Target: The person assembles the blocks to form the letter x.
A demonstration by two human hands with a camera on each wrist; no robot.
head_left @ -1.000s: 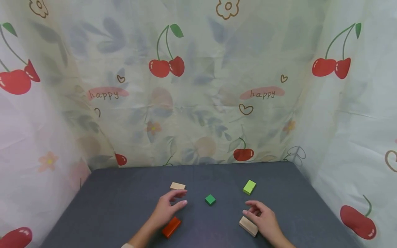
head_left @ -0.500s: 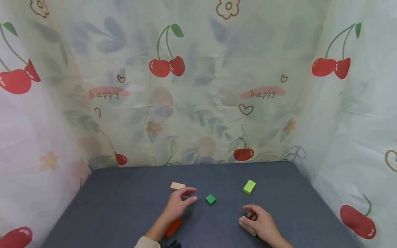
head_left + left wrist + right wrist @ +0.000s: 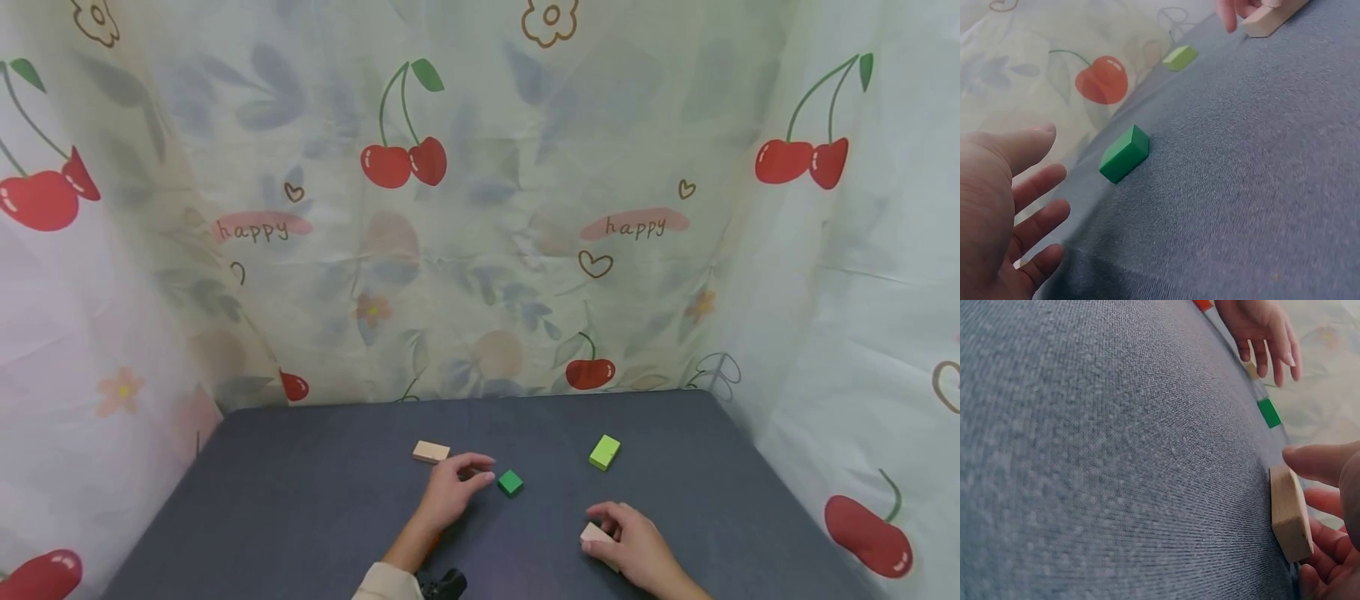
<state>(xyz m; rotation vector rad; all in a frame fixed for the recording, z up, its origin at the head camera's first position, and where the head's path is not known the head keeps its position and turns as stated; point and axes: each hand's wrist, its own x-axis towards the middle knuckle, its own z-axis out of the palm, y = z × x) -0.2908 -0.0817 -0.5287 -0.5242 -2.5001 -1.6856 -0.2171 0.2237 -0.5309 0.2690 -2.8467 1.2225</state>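
Note:
Just left of a small green block [image 3: 511, 483], my left hand [image 3: 447, 493] hovers with thumb and fingers apart, touching nothing. The left wrist view shows a gap between that hand [image 3: 997, 206] and the green block [image 3: 1125, 154]. My right hand [image 3: 636, 543] is at a plain wooden block [image 3: 592, 532] lying on the table. In the right wrist view, its thumb and loosely bent fingers stand on either side of this wooden block [image 3: 1289, 512]. The forefinger is clear of the block in the left wrist view; whether other fingers touch it, I cannot tell.
Another plain wooden block [image 3: 431, 452] lies behind my left hand. A lime-green block [image 3: 604, 452] lies at the back right. My left forearm nearly covers an orange-red block [image 3: 1202, 304]. The dark table [image 3: 300, 492] is enclosed by a cherry-print curtain [image 3: 480, 250].
My left hand has moved right toward the green block, and its forearm now covers most of the orange-red block. My right hand has shifted slightly over the wooden block, which stays in place.

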